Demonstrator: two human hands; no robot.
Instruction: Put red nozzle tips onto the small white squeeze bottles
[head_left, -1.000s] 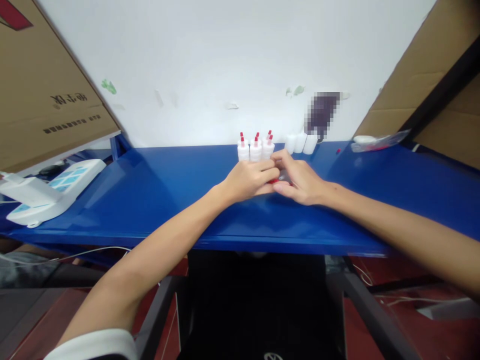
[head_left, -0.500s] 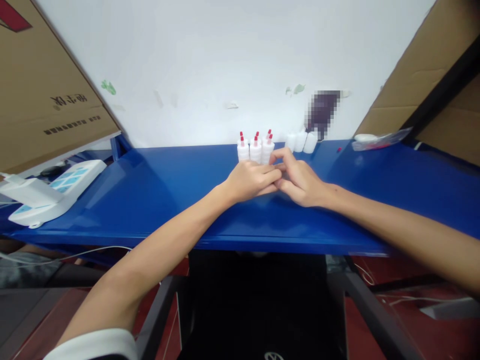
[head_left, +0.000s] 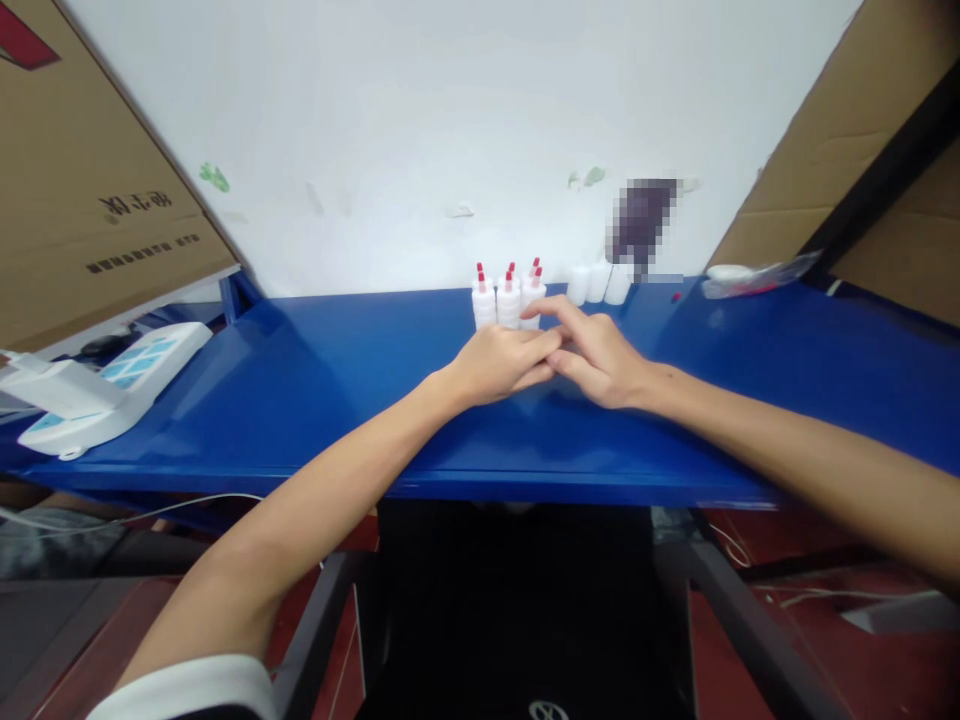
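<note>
My left hand (head_left: 504, 362) and my right hand (head_left: 598, 358) meet above the blue table (head_left: 360, 350), their fingertips touching. The left fingers are curled and pressed together; whatever may lie inside them is hidden. On the right hand the index finger arches out to the left, apart from the thumb, and I see nothing held there. Just behind my hands stand several white squeeze bottles (head_left: 484, 300) with red-tipped nozzles, upright in a tight group. The hands cover the lower part of the nearest ones.
Three white containers (head_left: 597, 284) stand against the wall, right of the bottles. A small red piece (head_left: 676, 296) lies farther right, near a clear plastic bag (head_left: 765, 278). A white power strip (head_left: 142, 375) with a plugged-in adapter sits at left, beside a cardboard box (head_left: 97, 170).
My right index finger has straightened somewhat and reaches farther left, over the front of the bottles. Both hands stay together at the same place; the bottles have not moved.
</note>
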